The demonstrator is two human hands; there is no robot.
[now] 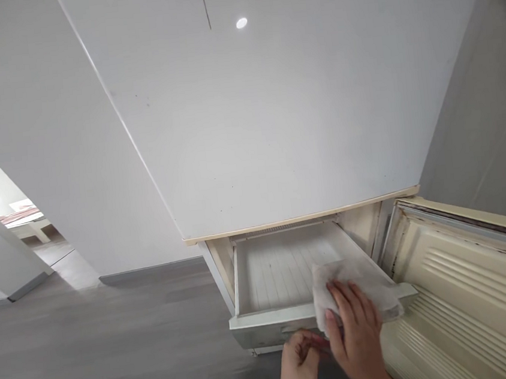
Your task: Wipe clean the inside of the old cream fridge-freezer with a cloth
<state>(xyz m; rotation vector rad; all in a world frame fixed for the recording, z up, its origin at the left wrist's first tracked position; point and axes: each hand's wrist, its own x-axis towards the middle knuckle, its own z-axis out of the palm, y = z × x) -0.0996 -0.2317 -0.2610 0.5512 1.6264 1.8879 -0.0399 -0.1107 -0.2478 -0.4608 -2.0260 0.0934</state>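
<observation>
A white, slightly see-through cloth (338, 274) lies under the spread fingers of my right hand (357, 323), which presses it over the right front corner of a drawer. The cloth hangs over the front edge and hides part of it. This white drawer (279, 271) with a ribbed bottom is pulled out of a fridge compartment. My left hand (300, 356) is just below the drawer's front panel, fingers curled and closed. Its fingertips are blurred near the cloth's lower edge, so what they grip cannot be made out.
The fridge door (479, 274), cream with ribbed inner panels and a stained seal, stands wide open at the right. The fridge's white top (273, 121) rises behind the drawer. Grey wood-look floor (116, 348) spreads left, and a doorway with a bed (25, 219) is beyond.
</observation>
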